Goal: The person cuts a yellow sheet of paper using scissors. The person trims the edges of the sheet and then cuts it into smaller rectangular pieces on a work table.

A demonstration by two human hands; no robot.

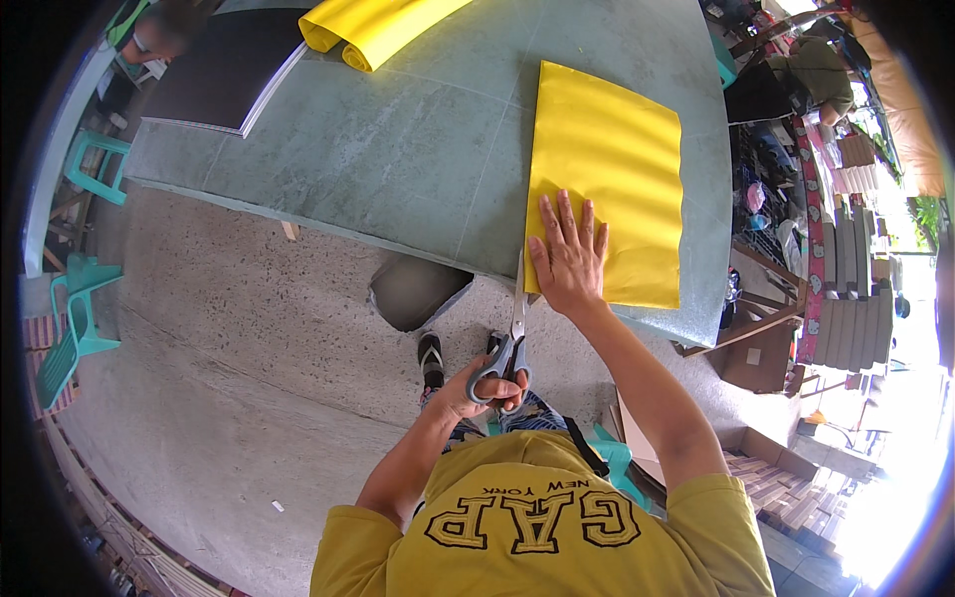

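A yellow sheet [609, 189] with soft ripples lies on the grey-green table [398, 129], close to its near right corner. My right hand [570, 254] rests flat on the sheet's lower left part, fingers spread. In my left hand [487, 390] are scissors [516, 333] with grey and black handles, my fingers through the loops. Their blades point away from me and reach the sheet's lower left edge, at the table's rim. Whether the blades are around the sheet or only beside it, I cannot tell.
A rolled yellow sheet [383, 28] and a black sheet stack [224, 65] with white edges lie at the table's far side. Green plastic chairs [80, 318] stand on the left. Shelving with stacked goods [846, 289] fills the right, where another person [811, 80] bends over.
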